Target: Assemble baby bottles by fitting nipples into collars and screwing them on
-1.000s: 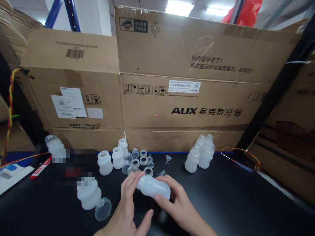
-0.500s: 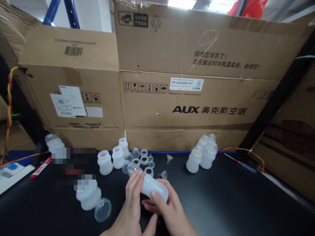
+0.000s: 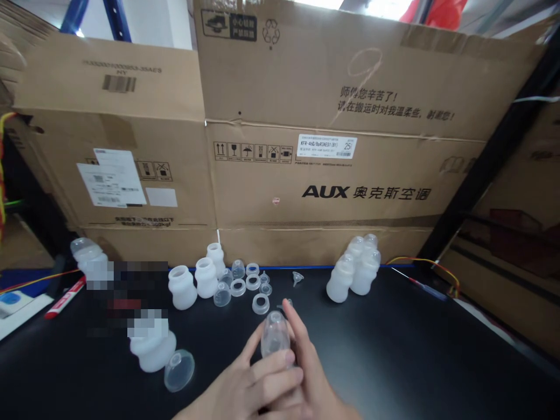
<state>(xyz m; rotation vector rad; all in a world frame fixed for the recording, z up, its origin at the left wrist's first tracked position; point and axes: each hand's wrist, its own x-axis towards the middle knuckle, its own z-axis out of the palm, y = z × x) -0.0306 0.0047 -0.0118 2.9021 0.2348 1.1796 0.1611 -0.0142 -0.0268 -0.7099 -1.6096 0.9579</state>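
Both my hands hold one translucent white plastic bottle (image 3: pixel 275 336) upright above the black table (image 3: pixel 415 350), its clear domed cap pointing up. My left hand (image 3: pixel 245 382) wraps its fingers across the bottle's lower body. My right hand (image 3: pixel 312 373) grips it from the right, with one finger stretched up beside the cap. The bottle's base is hidden by my fingers.
Open bottles (image 3: pixel 182 287) stand behind with several clear rings and caps (image 3: pixel 261 303) and a small funnel (image 3: pixel 298 278). Capped bottles (image 3: pixel 355 271) cluster at the right. A bottle (image 3: pixel 153 350) and dome cap (image 3: pixel 179 370) lie at the left. Cardboard boxes (image 3: pixel 324 175) wall the back.
The bottle has swung from lying sideways to standing upright with its cap up. Both hands have drawn closer to me and closed tighter round it.
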